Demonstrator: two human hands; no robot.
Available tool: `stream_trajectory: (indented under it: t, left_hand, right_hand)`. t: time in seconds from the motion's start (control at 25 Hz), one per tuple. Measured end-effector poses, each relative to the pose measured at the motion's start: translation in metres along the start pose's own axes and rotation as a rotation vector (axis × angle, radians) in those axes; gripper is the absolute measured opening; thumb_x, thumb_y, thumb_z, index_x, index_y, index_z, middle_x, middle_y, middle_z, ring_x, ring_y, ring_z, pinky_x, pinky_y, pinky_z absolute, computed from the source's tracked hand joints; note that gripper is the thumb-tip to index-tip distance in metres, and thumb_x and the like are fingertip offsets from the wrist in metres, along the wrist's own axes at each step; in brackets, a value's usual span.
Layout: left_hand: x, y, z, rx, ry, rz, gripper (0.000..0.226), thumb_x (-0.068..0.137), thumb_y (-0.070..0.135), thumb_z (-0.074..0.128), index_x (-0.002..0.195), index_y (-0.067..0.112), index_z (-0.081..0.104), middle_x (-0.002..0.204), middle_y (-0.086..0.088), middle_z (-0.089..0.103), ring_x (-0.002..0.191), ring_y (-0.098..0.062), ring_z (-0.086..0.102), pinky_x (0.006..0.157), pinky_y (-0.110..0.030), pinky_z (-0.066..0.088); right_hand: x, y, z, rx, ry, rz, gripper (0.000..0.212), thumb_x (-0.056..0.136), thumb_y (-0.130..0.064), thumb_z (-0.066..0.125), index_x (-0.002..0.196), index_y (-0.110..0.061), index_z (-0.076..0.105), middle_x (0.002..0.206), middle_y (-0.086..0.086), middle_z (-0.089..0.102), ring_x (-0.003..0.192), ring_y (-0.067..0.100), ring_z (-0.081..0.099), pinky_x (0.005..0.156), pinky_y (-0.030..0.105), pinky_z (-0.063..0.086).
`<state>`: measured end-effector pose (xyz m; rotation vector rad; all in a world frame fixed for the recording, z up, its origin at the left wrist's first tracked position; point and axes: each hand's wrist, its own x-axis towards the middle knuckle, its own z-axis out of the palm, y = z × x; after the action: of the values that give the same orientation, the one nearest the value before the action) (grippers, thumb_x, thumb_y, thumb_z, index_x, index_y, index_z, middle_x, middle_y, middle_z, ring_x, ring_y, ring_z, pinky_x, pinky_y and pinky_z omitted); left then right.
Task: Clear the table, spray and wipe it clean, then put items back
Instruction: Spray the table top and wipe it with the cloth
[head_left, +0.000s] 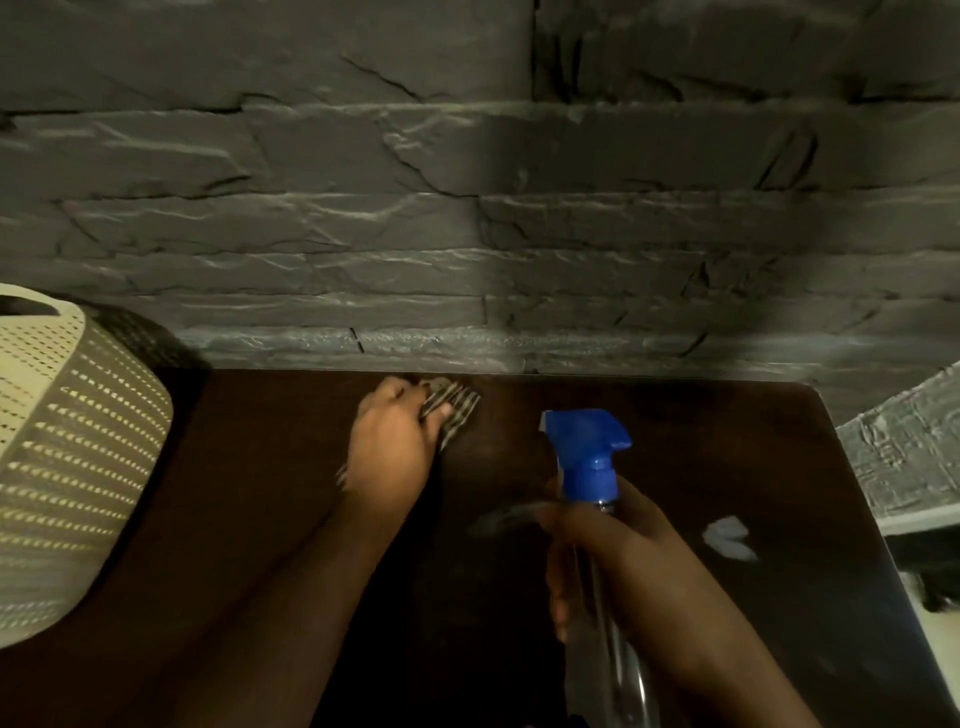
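Left hand (387, 447) pressing cloth (453, 410), right hand (618, 551) gripping clear spray bottle (587, 457)

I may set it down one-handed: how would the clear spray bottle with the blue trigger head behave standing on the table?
The clear spray bottle with the blue trigger head, gripped by the right hand, looks tall and slim, so probably tippy. Its see-through body suggests light plastic, likely easy to knock over. The dark glossy table may let it slide.

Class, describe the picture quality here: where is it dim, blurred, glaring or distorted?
Head view: dim overall; left hand and striped cloth smeared by motion blur; pale glare patch on the dark table; wide-angle lens bends the table's right edge; the lampshade at left glows brightest.
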<state>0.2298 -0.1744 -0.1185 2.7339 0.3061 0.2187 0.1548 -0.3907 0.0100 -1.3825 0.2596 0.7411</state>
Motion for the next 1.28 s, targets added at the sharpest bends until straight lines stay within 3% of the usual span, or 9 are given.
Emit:
stream_trajectory:
  t: [0.08,0.24,0.44,0.6,0.72,0.8,0.96,1.16,1.28]
  left_hand:
    - [0.025,0.032,0.011,-0.05,-0.019,0.037,0.032,0.09,0.035,0.059,0.109,0.01,0.067,0.107,-0.007,0.059,0.099,-0.024,0.054,0.085,-0.034,0.045]
    - [-0.012,0.041,0.02,-0.077,-0.154,0.365,0.029,0.089,0.03,0.057,0.111,0.014,0.067,0.109,-0.003,0.059,0.1,-0.021,0.052,0.086,-0.031,0.042]
    - [0.026,0.028,0.013,-0.033,-0.036,0.123,0.033,0.089,0.033,0.061,0.106,0.006,0.068,0.103,-0.011,0.062,0.096,-0.029,0.057,0.083,-0.034,0.045]
    - [-0.003,0.041,0.025,-0.106,-0.176,0.403,0.029,0.089,0.029,0.057,0.106,0.009,0.069,0.106,-0.009,0.062,0.099,-0.026,0.054,0.087,-0.037,0.045]
    - [0.02,0.018,0.016,-0.038,-0.001,0.199,0.03,0.09,0.031,0.06,0.103,0.006,0.068,0.102,-0.013,0.062,0.095,-0.03,0.057,0.083,-0.037,0.045]
    - [0.026,0.034,0.018,-0.008,-0.014,0.123,0.03,0.09,0.032,0.061,0.099,0.005,0.068,0.099,-0.015,0.063,0.093,-0.03,0.057,0.081,-0.036,0.045]
    - [-0.008,0.024,0.014,-0.071,-0.2,0.492,0.031,0.088,0.03,0.061,0.105,0.006,0.069,0.104,-0.013,0.063,0.096,-0.029,0.058,0.086,-0.038,0.046]
    - [0.03,0.022,0.008,-0.018,-0.01,0.129,0.035,0.093,0.034,0.056,0.105,0.002,0.066,0.106,-0.017,0.061,0.098,-0.031,0.056,0.083,-0.036,0.04]
    - [-0.003,0.038,0.017,-0.082,-0.161,0.475,0.036,0.09,0.035,0.052,0.102,0.004,0.068,0.105,-0.015,0.063,0.097,-0.031,0.057,0.083,-0.036,0.043]
  right_hand:
    - [0.0,0.003,-0.001,0.001,0.005,0.007,0.029,0.081,-0.019,0.066,0.107,-0.015,0.056,0.067,0.017,0.058,0.058,0.031,0.055,0.06,0.041,0.047]
    - [0.0,0.011,-0.001,0.038,-0.017,0.04,0.023,0.085,-0.02,0.065,0.106,-0.02,0.057,0.063,0.013,0.059,0.055,0.027,0.057,0.057,0.039,0.048]
    - [-0.003,0.015,-0.002,0.019,-0.03,0.034,0.021,0.088,-0.02,0.062,0.108,-0.023,0.055,0.062,0.01,0.059,0.056,0.026,0.056,0.059,0.039,0.048]
    - [0.001,0.018,-0.004,0.013,-0.058,0.041,0.022,0.089,-0.022,0.06,0.111,-0.025,0.055,0.064,0.005,0.062,0.057,0.022,0.059,0.058,0.035,0.051]
    - [-0.006,0.02,-0.003,-0.028,-0.044,0.016,0.024,0.089,-0.024,0.06,0.112,-0.025,0.054,0.064,0.005,0.062,0.057,0.02,0.059,0.058,0.034,0.051]
    - [-0.009,0.018,-0.001,-0.039,-0.033,0.003,0.025,0.089,-0.023,0.06,0.113,-0.022,0.054,0.065,0.006,0.061,0.055,0.02,0.058,0.057,0.034,0.05]
    - [-0.011,0.018,0.0,-0.032,-0.017,0.057,0.022,0.091,-0.022,0.059,0.112,-0.023,0.053,0.069,0.006,0.061,0.055,0.018,0.059,0.053,0.03,0.052]
    - [-0.01,0.031,0.006,-0.034,0.001,0.063,0.018,0.09,-0.02,0.06,0.106,-0.021,0.052,0.067,0.01,0.056,0.056,0.022,0.055,0.053,0.032,0.049]
    - [-0.004,0.037,0.005,-0.002,-0.01,0.102,0.031,0.089,-0.023,0.062,0.117,-0.019,0.049,0.068,0.009,0.06,0.057,0.023,0.059,0.055,0.036,0.051]
